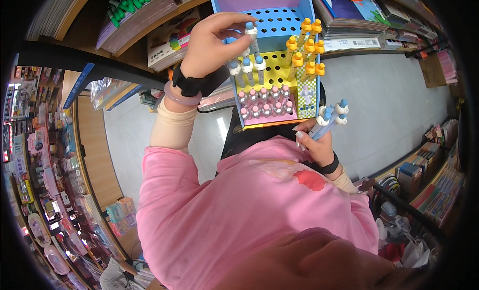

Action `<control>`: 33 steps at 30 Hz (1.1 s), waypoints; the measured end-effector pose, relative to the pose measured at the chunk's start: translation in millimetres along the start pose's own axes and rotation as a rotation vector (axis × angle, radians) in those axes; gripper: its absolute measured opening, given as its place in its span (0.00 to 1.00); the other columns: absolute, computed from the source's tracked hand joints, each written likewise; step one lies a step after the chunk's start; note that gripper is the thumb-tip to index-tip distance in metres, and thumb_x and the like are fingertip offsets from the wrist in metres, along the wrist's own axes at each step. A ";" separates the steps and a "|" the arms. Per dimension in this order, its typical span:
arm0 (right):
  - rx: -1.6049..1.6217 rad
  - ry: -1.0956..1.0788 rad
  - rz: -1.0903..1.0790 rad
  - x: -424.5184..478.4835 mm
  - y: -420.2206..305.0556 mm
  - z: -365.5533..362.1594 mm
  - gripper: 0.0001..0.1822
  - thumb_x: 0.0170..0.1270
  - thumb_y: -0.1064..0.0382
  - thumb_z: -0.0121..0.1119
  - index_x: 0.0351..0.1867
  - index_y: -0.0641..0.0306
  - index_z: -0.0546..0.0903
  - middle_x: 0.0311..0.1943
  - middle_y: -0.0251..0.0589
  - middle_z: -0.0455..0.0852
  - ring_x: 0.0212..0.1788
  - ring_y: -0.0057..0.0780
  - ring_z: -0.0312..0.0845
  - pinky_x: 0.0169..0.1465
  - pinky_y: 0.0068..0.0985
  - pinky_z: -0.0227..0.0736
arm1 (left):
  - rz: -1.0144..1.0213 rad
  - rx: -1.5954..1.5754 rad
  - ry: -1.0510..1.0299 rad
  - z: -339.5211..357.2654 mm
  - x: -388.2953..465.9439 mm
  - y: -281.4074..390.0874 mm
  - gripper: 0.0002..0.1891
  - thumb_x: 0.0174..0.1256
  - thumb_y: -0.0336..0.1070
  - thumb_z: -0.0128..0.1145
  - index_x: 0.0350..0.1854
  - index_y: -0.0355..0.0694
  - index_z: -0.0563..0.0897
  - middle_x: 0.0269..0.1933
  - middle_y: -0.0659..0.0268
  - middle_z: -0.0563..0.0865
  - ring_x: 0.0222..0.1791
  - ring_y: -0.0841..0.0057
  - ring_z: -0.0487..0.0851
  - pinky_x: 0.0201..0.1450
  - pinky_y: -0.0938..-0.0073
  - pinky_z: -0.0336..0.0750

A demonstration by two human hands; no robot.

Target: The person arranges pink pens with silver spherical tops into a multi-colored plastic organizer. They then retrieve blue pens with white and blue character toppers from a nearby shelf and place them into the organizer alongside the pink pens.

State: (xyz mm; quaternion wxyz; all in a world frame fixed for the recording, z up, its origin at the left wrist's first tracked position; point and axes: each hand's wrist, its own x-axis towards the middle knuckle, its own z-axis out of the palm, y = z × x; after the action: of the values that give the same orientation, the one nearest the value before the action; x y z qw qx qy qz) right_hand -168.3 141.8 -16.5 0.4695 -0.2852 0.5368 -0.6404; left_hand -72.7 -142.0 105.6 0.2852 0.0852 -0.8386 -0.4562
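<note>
In front of me stands a stepped cardboard pen display box [317, 91] with blue, yellow and pink tiers. My left hand [209, 43] reaches over its left side, thumb and fingers around the top of an upright pen [250, 27] with a blue-and-white figure topper. Matching pens [247, 65] stand in the yellow tier just below that hand. My right hand [318, 144], low beside the box's near right corner, grips a bunch of similar blue-and-white pens [325, 123]. Whether the left hand's pen tip sits in a hole is not plain.
Yellow-topped pens [297, 60] stand along the box's right side. Pink-capped pens [264, 93] fill rows in the front tier. Stacked books [351, 24] lie beyond at right, green-capped items [127, 4] at upper left. Stocked shelves [56, 170] line the left; more goods [409, 174] sit right.
</note>
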 end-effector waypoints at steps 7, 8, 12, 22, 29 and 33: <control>0.059 -0.004 0.005 1.8 -3.1 2.0 0.08 0.57 0.70 0.62 0.37 0.71 0.78 0.27 0.35 0.80 0.24 0.17 0.74 0.28 0.15 0.68 | 0.034 0.065 -0.001 -0.3 0.7 -0.3 0.15 0.53 0.23 0.60 0.46 0.34 0.81 0.44 0.64 0.80 0.42 0.80 0.79 0.48 0.80 0.75; 0.058 -0.006 0.004 2.0 -3.5 1.9 0.08 0.57 0.70 0.62 0.37 0.71 0.78 0.27 0.35 0.80 0.24 0.17 0.74 0.28 0.15 0.68 | 0.038 0.075 0.000 -0.4 0.7 -0.4 0.15 0.53 0.23 0.59 0.46 0.34 0.81 0.44 0.64 0.80 0.42 0.80 0.79 0.48 0.80 0.75; 0.039 -0.015 0.000 2.2 -1.7 0.5 0.08 0.57 0.70 0.62 0.37 0.70 0.78 0.26 0.35 0.80 0.24 0.17 0.74 0.28 0.15 0.68 | 0.080 0.105 0.008 1.5 0.4 -2.1 0.16 0.52 0.25 0.60 0.45 0.37 0.82 0.41 0.63 0.81 0.40 0.80 0.81 0.45 0.80 0.77; 0.039 -0.009 -0.005 1.4 1.2 0.0 0.09 0.57 0.69 0.62 0.38 0.70 0.78 0.27 0.35 0.80 0.25 0.17 0.74 0.27 0.15 0.68 | -0.116 0.083 -0.210 0.2 -0.7 -7.0 0.11 0.54 0.28 0.60 0.41 0.36 0.83 0.38 0.66 0.83 0.38 0.81 0.81 0.42 0.80 0.76; 0.054 -0.013 0.006 1.6 -0.7 1.4 0.09 0.57 0.70 0.62 0.38 0.70 0.78 0.28 0.37 0.81 0.25 0.17 0.74 0.28 0.16 0.68 | -0.237 0.011 -0.245 0.0 -0.2 -1.9 0.10 0.58 0.27 0.58 0.42 0.33 0.81 0.38 0.68 0.83 0.35 0.85 0.80 0.39 0.84 0.74; 0.045 -0.013 0.002 1.7 -1.0 1.9 0.09 0.57 0.70 0.62 0.38 0.70 0.78 0.29 0.37 0.81 0.25 0.18 0.75 0.28 0.16 0.69 | -0.243 -0.014 -0.218 1.1 -2.3 -2.9 0.09 0.58 0.28 0.58 0.41 0.34 0.82 0.37 0.67 0.84 0.34 0.84 0.81 0.39 0.83 0.74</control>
State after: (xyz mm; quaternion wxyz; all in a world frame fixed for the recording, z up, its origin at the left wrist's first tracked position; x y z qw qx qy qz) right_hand -167.6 139.4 -15.3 0.4800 -0.2782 0.5195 -0.6498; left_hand -71.7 -142.0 101.8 0.1358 0.1339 -0.8449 -0.4997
